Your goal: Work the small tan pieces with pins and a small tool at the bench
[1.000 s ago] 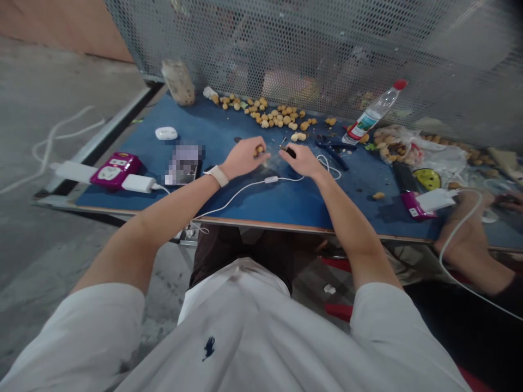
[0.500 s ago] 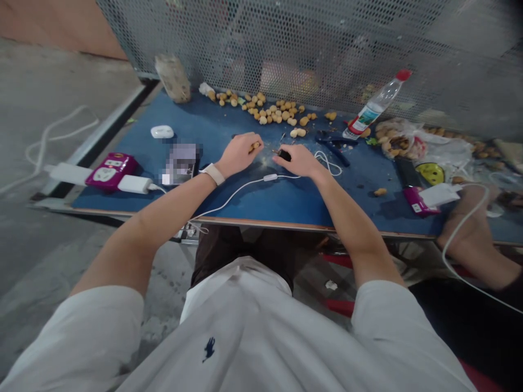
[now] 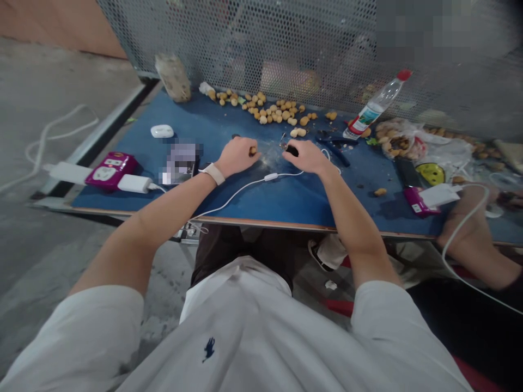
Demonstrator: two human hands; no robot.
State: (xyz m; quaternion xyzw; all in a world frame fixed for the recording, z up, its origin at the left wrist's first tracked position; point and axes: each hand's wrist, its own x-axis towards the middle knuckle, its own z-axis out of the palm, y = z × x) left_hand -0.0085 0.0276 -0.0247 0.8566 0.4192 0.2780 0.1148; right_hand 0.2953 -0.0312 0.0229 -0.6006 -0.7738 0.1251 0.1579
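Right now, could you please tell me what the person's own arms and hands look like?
The left hand and right hand wear no gloves. The short, plain whitish sleeves end above the elbows, and a light-coloured band circles the left wrist.

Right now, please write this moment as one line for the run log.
left hand: holding small tan piece | right hand: gripping black-handled tool | hands apart | more tan pieces beyond hands, on blue table
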